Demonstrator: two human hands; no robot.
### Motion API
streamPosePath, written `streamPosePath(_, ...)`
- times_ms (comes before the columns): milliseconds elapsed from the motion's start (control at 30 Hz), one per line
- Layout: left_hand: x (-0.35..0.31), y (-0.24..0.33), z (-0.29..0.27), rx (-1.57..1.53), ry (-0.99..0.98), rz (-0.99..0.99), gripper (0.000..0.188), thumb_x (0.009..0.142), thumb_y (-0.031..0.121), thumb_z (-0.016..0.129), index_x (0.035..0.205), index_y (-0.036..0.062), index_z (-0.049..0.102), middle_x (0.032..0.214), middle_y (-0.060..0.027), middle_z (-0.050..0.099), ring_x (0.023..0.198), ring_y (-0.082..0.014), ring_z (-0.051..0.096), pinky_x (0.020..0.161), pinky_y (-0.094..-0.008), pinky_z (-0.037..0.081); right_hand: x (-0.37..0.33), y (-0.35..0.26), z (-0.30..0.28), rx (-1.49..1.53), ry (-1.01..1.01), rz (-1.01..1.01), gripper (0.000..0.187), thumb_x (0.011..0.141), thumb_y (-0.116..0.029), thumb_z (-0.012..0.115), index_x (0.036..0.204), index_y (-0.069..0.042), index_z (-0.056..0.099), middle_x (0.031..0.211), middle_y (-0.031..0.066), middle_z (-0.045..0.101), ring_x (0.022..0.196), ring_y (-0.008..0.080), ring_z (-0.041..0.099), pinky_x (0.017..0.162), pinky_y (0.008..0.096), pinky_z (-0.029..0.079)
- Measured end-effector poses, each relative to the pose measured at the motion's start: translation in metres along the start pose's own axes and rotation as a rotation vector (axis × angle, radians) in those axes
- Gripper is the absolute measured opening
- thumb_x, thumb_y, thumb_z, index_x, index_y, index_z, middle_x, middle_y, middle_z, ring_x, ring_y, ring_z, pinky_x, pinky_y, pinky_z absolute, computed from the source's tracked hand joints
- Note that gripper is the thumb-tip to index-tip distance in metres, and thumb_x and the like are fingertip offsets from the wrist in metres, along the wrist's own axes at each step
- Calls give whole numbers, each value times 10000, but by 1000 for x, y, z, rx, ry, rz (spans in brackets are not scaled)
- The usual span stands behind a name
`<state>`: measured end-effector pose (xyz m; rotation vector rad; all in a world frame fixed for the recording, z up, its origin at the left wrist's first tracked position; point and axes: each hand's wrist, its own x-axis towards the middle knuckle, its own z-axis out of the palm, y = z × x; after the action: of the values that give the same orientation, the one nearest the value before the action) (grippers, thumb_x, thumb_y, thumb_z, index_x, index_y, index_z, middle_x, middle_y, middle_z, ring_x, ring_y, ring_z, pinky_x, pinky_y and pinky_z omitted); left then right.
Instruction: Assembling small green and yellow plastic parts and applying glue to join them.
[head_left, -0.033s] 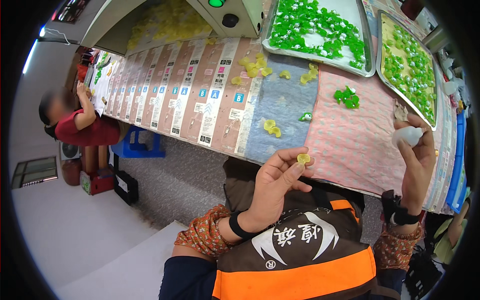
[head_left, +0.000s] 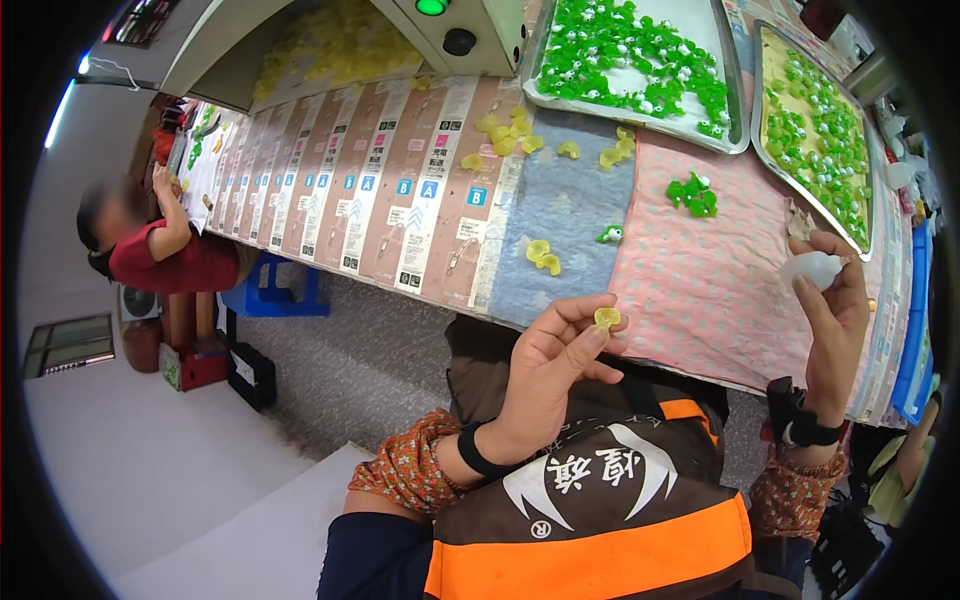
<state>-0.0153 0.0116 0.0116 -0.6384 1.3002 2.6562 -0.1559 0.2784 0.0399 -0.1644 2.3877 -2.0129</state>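
My left hand [head_left: 550, 370] is over the table's front edge, pinching a small translucent yellow two-lobed piece [head_left: 607, 318] between thumb and fingertips. On the right, my right hand [head_left: 838, 310] grips a small white rounded squeeze bottle [head_left: 812, 270], its narrow end toward the fingers. Beyond my left hand, a few similar yellow pieces [head_left: 540, 251] lie on the blue cloth [head_left: 575, 205]. One small green-and-white piece [head_left: 609, 234] rests near the border with the pink cloth [head_left: 715, 260]. A little cluster of green pieces [head_left: 692, 194] sits on the pink cloth.
Two metal trays, one white-lined [head_left: 640, 98] and one yellow-lined [head_left: 815, 135], hold many green-and-white pieces at the back. More yellow pieces [head_left: 510, 133] lie by a pale machine housing [head_left: 470, 45] with a green light. At far left, a person in red [head_left: 165, 245] works at the table.
My right hand has shifted very slightly with the white bottle still in it. My left hand stays in place with the yellow piece.
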Motion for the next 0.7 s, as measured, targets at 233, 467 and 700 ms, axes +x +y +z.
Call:
streamPosePath(233, 2, 0, -3, 23, -33, -29, 334, 1035, 151, 554, 1334, 5, 524, 1206, -123, 644, 1047, -159, 657, 787, -300, 606, 11, 21, -24, -333, -99, 109, 354, 880, -46, 648, 1223, -50, 560, 1220, 69, 626, 1066, 144, 589, 930, 294, 455)
streamPosePath(467, 2, 6, -8, 14, -56, -22, 341, 1034, 167, 562, 1331, 3, 528, 1185, -119, 656, 1041, -162, 663, 785, -300, 607, -9, -23, -13, -735, 320, -355, 443, 889, -20, 636, 1318, -26, 529, 1322, 103, 565, 1250, 215, 517, 1014, 359, 396)
streamPosePath(700, 2, 6, -6, 0, -74, -20, 339, 1032, 170, 567, 1326, 5, 530, 1169, -111, 658, 1036, -160, 664, 784, -299, 607, 10, -42, 51, -854, -89, -662, 231, 810, 59, 645, 1013, -52, 637, 949, 81, 633, 902, 265, 580, 784, 352, 414)
